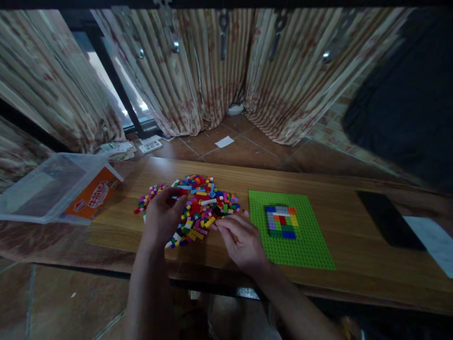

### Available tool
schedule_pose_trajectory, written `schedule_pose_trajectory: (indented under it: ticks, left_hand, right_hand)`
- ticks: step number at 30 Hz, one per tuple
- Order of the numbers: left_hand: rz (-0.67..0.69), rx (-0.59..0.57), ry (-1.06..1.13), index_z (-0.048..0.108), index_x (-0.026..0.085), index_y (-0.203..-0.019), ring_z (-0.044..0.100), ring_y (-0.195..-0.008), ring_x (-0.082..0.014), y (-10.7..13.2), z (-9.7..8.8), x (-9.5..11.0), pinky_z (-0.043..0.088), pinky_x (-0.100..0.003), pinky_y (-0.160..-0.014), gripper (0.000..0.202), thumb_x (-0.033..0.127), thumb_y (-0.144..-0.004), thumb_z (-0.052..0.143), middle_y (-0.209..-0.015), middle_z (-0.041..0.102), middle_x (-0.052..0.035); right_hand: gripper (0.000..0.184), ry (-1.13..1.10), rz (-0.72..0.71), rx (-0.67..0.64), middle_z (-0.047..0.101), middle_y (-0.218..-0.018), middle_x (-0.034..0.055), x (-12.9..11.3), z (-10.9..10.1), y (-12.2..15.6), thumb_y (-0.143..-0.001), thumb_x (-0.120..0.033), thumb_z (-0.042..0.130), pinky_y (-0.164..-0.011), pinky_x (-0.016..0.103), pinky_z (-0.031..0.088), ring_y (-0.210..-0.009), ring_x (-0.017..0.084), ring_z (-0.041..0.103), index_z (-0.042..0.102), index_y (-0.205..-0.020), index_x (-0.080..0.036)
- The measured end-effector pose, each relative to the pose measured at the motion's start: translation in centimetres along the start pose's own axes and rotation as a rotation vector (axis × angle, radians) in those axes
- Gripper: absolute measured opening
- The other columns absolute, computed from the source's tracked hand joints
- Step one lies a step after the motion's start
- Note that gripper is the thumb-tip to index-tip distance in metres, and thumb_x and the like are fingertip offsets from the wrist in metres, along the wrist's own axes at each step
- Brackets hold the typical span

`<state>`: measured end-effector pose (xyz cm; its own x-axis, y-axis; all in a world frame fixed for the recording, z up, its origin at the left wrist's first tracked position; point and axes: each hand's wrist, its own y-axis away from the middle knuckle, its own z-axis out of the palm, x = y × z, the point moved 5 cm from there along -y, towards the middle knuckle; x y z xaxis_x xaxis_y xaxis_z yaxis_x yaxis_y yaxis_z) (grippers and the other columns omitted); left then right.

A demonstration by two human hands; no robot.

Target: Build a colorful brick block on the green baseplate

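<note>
Over the left part of a heap of toy building bricks [200, 194], my left hand [163, 215] is curled, with a red brick [182, 192] seemingly at its fingertips. My right hand [246, 243] is at the heap's near right edge, thumb and fingers pinched together. Whatever they may hold is too small to make out; a yellow brick [210, 222] lies just beside those fingertips. Right of this hand lies a green baseplate [311, 236] bearing a squarish build of coloured bricks [282, 221], with blue, grey, orange, yellow, red and green pieces.
A clear plastic bin [31, 189] with an orange label stands at the wooden table's [226, 177] left end. Toward the right end lie a dark flat object [389, 219] and a white sheet [433, 241]. Striped curtains [205, 71] hang beyond; a paper [224, 141] is on the tiled floor.
</note>
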<state>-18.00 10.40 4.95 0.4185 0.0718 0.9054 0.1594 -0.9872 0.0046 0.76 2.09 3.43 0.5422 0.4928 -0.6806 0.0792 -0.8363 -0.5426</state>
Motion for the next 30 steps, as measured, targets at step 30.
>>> schedule_pose_trajectory:
  ticks: [30]
  left_hand:
    - [-0.268, -0.4, 0.479, 0.063, 0.019, -0.117, 0.064, -0.096, -0.0201, 6.4, 17.0, 2.8, 0.049, -0.028, -0.072, 0.042, 0.043, -0.082, 0.06, -0.124, 0.064, -0.0089]
  right_hand:
    - [0.018, 0.281, 0.375, 0.054, 0.062, -0.112, 0.0067, 10.5, -11.9, 0.6, -0.085, -0.037, 0.063, -0.098, 0.046, 0.042, -0.109, 0.026, 0.054, 0.073, -0.096, -0.027]
